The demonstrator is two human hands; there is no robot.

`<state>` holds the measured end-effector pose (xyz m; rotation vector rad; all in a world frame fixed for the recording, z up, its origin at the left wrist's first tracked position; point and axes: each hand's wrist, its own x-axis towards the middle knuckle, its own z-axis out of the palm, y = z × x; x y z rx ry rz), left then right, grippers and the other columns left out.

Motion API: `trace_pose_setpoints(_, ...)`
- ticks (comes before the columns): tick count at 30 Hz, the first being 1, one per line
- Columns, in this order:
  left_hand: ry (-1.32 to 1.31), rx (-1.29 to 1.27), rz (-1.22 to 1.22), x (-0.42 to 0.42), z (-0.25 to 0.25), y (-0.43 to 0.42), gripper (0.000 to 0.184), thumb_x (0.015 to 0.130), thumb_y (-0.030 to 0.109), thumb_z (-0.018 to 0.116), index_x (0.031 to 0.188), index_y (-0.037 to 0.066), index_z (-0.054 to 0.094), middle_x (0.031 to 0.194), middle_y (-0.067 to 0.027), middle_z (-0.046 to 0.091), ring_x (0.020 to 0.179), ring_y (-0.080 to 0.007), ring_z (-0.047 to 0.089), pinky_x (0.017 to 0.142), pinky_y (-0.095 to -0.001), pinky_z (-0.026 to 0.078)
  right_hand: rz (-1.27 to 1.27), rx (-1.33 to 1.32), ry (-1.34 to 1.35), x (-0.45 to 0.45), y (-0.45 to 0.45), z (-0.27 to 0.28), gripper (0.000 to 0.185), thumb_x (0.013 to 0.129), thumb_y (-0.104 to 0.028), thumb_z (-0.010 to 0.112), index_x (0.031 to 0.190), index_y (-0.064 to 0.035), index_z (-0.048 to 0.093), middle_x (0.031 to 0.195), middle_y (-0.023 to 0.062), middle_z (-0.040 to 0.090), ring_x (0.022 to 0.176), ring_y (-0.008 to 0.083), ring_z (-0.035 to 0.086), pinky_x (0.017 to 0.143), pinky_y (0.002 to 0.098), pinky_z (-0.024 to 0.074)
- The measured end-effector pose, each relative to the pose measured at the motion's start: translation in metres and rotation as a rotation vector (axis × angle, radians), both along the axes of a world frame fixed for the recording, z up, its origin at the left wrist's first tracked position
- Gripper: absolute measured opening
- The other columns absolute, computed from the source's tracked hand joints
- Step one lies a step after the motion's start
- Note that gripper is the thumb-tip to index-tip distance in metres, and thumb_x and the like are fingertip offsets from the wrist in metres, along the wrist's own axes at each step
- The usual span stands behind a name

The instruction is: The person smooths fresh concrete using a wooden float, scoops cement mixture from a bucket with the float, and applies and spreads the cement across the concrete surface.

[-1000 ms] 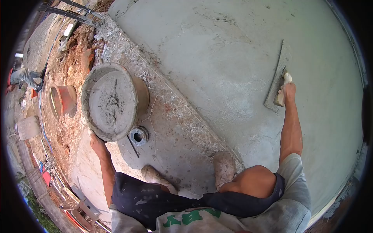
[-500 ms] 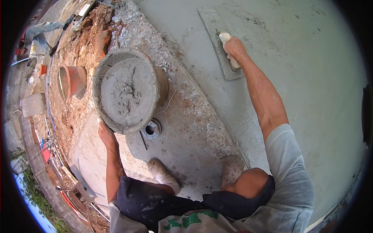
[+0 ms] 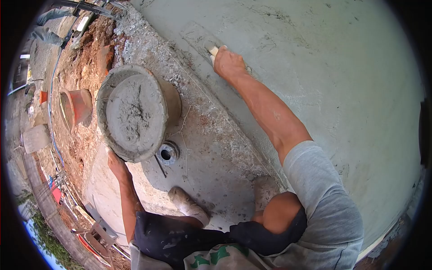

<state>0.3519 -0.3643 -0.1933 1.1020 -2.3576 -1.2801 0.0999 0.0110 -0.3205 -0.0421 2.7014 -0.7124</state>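
My right hand (image 3: 228,64) is closed on the handle of a flat trowel (image 3: 196,37), which lies on the wet grey cement surface (image 3: 310,94) near its left edge. With the fingers of my left hand (image 3: 118,166) I grip the lower rim of a round bucket (image 3: 173,104). Grey wet cement (image 3: 135,112) fills much of the bucket, with a rough patch in its middle.
A ring-shaped grey object (image 3: 168,153) and a thin dark rod (image 3: 160,166) lie below the bucket. An orange bucket (image 3: 81,107) stands on rubble at the left. Another person's legs (image 3: 47,28) show at the upper left. My feet are on the concrete strip.
My right hand has swept the trowel leftward over the cement, from the right side to the left edge. My left hand stays at the bucket rim.
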Motion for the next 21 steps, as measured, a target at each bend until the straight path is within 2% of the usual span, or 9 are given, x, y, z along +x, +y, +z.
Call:
trace_pose_setpoints(2, 0.038, -0.003, 0.025, -0.004, 0.003, 0.008, 0.056, 0.097, 0.039, 0.035, 0.109, -0.011, 0.056, 0.105, -0.0139, 0.062, 0.092, -0.022, 0.058, 0.082, -0.0337, 0.045, -0.094, 0.012, 0.016, -0.014, 0.025, 0.001, 0.035, 0.088, -0.018, 0.045, 0.115, 0.0049, 0.048, 0.106, 0.0213, 0.064, 0.1, 0.0332, 0.063, 0.085, 0.0423, 0.0486)
trace_pose_setpoints(5, -0.161, -0.183, -0.01, 0.0, 0.004, -0.004, 0.057, 0.097, 0.04, 0.035, 0.11, -0.011, 0.056, 0.105, -0.0143, 0.062, 0.091, -0.0228, 0.059, 0.08, -0.0336, 0.047, -0.251, 0.057, 0.021, -0.029, 0.082, 0.008, 0.038, 0.089, -0.023, 0.047, 0.115, 0.0038, 0.049, 0.106, 0.0211, 0.064, 0.102, 0.0331, 0.062, 0.088, 0.0418, 0.0468)
trace_pose_setpoints(8, 0.054, -0.035, -0.016, -0.002, -0.005, -0.003, 0.056, 0.097, 0.04, 0.035, 0.108, -0.011, 0.057, 0.104, -0.0153, 0.062, 0.089, -0.0234, 0.06, 0.077, -0.0337, 0.048, -0.36, 0.117, 0.04, -0.024, 0.138, 0.01, 0.041, 0.088, -0.029, 0.049, 0.114, 0.0028, 0.05, 0.108, 0.0216, 0.063, 0.105, 0.0349, 0.06, 0.09, 0.0425, 0.0453)
trace_pose_setpoints(11, 0.097, -0.025, 0.018, -0.004, -0.007, 0.001, 0.056, 0.097, 0.04, 0.036, 0.107, -0.011, 0.057, 0.103, -0.0158, 0.062, 0.089, -0.0236, 0.06, 0.074, -0.0341, 0.049, -0.522, 0.183, 0.028, -0.01, 0.194, 0.005, 0.043, 0.088, -0.033, 0.049, 0.114, 0.0014, 0.052, 0.112, 0.0224, 0.061, 0.109, 0.0362, 0.058, 0.092, 0.0439, 0.0442)
trace_pose_setpoints(14, 0.123, -0.085, 0.041, -0.007, -0.005, 0.01, 0.06, 0.096, 0.048, 0.037, 0.092, -0.008, 0.059, 0.076, -0.0081, 0.058, 0.065, -0.016, 0.049, 0.059, -0.03, 0.041, -0.601, 0.275, 0.042, 0.017, 0.249, 0.01, 0.046, 0.088, -0.036, 0.048, 0.114, 0.002, 0.052, 0.114, 0.0233, 0.06, 0.11, 0.037, 0.056, 0.092, 0.0456, 0.0439)
trace_pose_setpoints(15, 0.104, -0.092, 0.032, -0.006, -0.004, 0.007, 0.06, 0.096, 0.048, 0.037, 0.088, -0.007, 0.058, 0.073, -0.0074, 0.056, 0.063, -0.0158, 0.048, 0.058, -0.03, 0.04, -0.619, 0.303, 0.061, 0.028, 0.267, 0.01, 0.047, 0.088, -0.037, 0.048, 0.113, 0.0022, 0.052, 0.115, 0.0234, 0.06, 0.11, 0.0371, 0.056, 0.092, 0.0463, 0.0437)
trace_pose_setpoints(17, 0.062, -0.098, 0.017, -0.003, -0.005, 0.002, 0.059, 0.096, 0.049, 0.037, 0.081, -0.005, 0.057, 0.068, -0.0059, 0.054, 0.06, -0.0154, 0.047, 0.056, -0.0299, 0.039, -0.718, 0.377, 0.076, 0.051, 0.299, 0.012, 0.044, 0.087, -0.036, 0.048, 0.109, 0.002, 0.054, 0.11, 0.0248, 0.061, 0.107, 0.0379, 0.058, 0.088, 0.0461, 0.0464)
trace_pose_setpoints(18, 0.088, -0.103, 0.003, -0.004, -0.004, 0.005, 0.058, 0.095, 0.05, 0.037, 0.07, 0.0, 0.053, 0.06, -0.0041, 0.049, 0.055, -0.0146, 0.043, 0.055, -0.0297, 0.036, -0.759, 0.372, 0.071, 0.06, 0.319, 0.005, 0.042, 0.087, -0.035, 0.048, 0.106, 0.002, 0.055, 0.105, 0.025, 0.062, 0.1, 0.0388, 0.06, 0.084, 0.0459, 0.0482)
trace_pose_setpoints(21, -0.066, -0.082, -0.066, 0.002, 0.002, -0.009, 0.05, 0.095, 0.041, 0.035, 0.081, -0.001, 0.058, 0.071, -0.0066, 0.057, 0.061, -0.0158, 0.051, 0.058, -0.0299, 0.042, -0.674, 0.259, 0.15, 0.1, 0.391, -0.031, 0.033, 0.086, -0.025, 0.047, 0.099, 0.0039, 0.056, 0.091, 0.0253, 0.066, 0.079, 0.0409, 0.065, 0.069, 0.0456, 0.0519)
